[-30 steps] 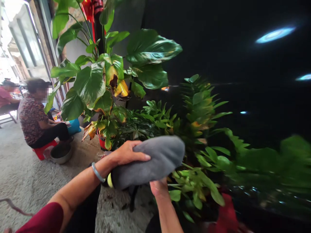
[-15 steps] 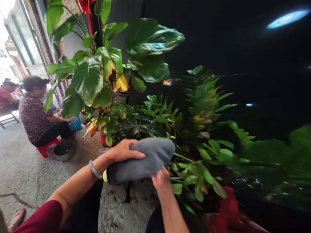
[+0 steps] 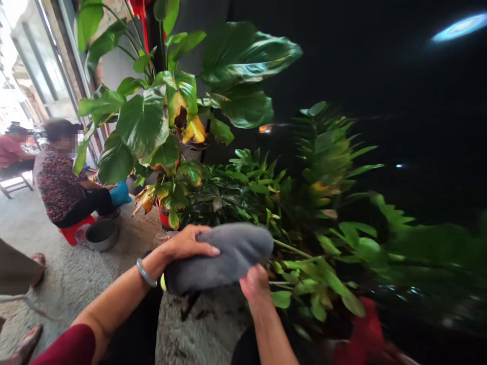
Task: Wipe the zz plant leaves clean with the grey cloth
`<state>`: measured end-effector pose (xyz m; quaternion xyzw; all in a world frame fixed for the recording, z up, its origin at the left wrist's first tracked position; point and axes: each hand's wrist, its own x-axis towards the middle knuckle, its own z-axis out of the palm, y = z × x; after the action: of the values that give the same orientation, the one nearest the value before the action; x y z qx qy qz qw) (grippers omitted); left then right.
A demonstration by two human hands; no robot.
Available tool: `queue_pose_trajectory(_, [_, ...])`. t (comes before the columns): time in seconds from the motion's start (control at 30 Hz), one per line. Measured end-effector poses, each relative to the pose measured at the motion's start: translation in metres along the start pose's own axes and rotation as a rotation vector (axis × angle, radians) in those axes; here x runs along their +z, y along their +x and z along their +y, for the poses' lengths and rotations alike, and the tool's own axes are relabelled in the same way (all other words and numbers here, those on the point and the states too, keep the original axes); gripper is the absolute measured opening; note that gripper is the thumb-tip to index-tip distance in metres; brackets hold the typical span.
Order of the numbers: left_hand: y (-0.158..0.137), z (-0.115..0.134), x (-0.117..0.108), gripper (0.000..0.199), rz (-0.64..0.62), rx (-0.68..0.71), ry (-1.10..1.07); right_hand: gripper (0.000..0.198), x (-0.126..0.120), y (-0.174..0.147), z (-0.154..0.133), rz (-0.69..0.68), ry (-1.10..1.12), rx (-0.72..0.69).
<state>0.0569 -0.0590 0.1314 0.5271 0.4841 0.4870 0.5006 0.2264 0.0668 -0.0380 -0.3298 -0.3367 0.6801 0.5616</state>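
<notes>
A long, rounded piece of soft grey fabric (image 3: 224,258), shaped somewhat like a slipper, lies across in front of me above my lap. A bit of yellow-green edging shows at its left end. My left hand (image 3: 190,243) grips it from above, thumb along its top, a pale bangle on the wrist. At its lower right edge, my right hand (image 3: 254,284) is closed in a fist or pinch against the fabric. What the right fingertips hold is partly hidden; a small tool cannot be ruled out.
Leafy potted plants (image 3: 142,119) stand just beyond my hands and to the right. A person (image 3: 61,175) sits on a red stool (image 3: 78,230) at left, beside a grey basin (image 3: 102,234). Another seated person (image 3: 15,149) is farther back. Someone's foot (image 3: 28,344) shows at lower left.
The view has shifted slightly. The grey piece sits a little lower and flatter, and my right hand has moved slightly down. At the left edge, another person's leg has come into view.
</notes>
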Motion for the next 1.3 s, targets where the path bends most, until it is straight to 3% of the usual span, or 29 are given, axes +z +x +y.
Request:
queue_pose_trajectory(0.07, [0.015, 0.027, -0.01, 0.049, 0.129, 0.114, -0.085, 0.035, 0.003, -0.002, -0.003, 0.014, 0.014, 0.021])
queue_pose_trajectory(0.13, [0.034, 0.037, -0.022, 0.055, 0.253, 0.19, -0.148, 0.038, 0.006, -0.004, -0.006, 0.024, 0.034, 0.039])
queue_pose_trajectory(0.2, [0.043, 0.022, -0.03, 0.055, 0.367, 0.175, -0.145, 0.041, 0.008, -0.006, -0.009, 0.029, 0.054, 0.046])
queue_pose_trajectory(0.27, [0.035, -0.009, -0.03, 0.05, 0.451, 0.072, -0.099, 0.042, 0.009, -0.006, -0.011, 0.033, 0.07, 0.052])
queue_pose_trajectory(0.33, [0.013, -0.039, -0.024, 0.047, 0.424, -0.063, -0.086, 0.043, 0.009, -0.006, -0.012, 0.039, 0.077, 0.059])
queue_pose_trajectory(0.4, [-0.012, -0.052, -0.016, 0.049, 0.304, -0.163, -0.147, 0.042, 0.009, -0.006, -0.013, 0.044, 0.078, 0.067])
queue_pose_trajectory(0.5, [-0.027, -0.028, -0.016, 0.052, 0.253, -0.129, -0.209, 0.04, 0.01, -0.007, -0.013, 0.049, 0.07, 0.077])
queue_pose_trajectory(0.6, [-0.004, 0.008, -0.032, 0.054, 0.384, 0.063, -0.24, 0.041, 0.011, -0.008, -0.013, 0.053, 0.064, 0.072])
queue_pose_trajectory(0.67, [0.015, 0.01, -0.041, 0.055, 0.476, 0.116, -0.279, 0.042, 0.011, -0.008, -0.013, 0.057, 0.064, 0.059])
queue_pose_trajectory(0.77, [0.022, -0.024, -0.042, 0.053, 0.555, -0.006, -0.272, 0.046, 0.01, -0.008, -0.013, 0.039, 0.063, 0.069])
queue_pose_trajectory(0.9, [-0.014, -0.068, -0.029, 0.048, 0.399, -0.214, -0.247, 0.047, 0.007, -0.007, -0.012, 0.01, 0.043, 0.108])
queue_pose_trajectory(0.97, [-0.028, -0.061, -0.027, 0.049, 0.339, -0.209, -0.271, 0.044, 0.008, -0.007, -0.012, 0.005, 0.038, 0.106])
queue_pose_trajectory(1.03, [-0.026, -0.034, -0.028, 0.052, 0.348, -0.127, -0.298, 0.041, 0.009, -0.008, -0.013, -0.006, 0.039, 0.102])
queue_pose_trajectory(1.17, [0.014, 0.015, -0.03, 0.054, 0.417, 0.115, -0.346, 0.042, 0.01, -0.01, -0.016, -0.01, 0.032, 0.112])
queue_pose_trajectory(1.23, [0.032, 0.011, -0.026, 0.053, 0.431, 0.123, -0.346, 0.044, 0.009, -0.011, -0.017, -0.012, 0.03, 0.118])
queue_pose_trajectory(1.3, [0.035, -0.011, -0.022, 0.05, 0.456, 0.036, -0.326, 0.045, 0.008, -0.012, -0.018, -0.022, 0.026, 0.12])
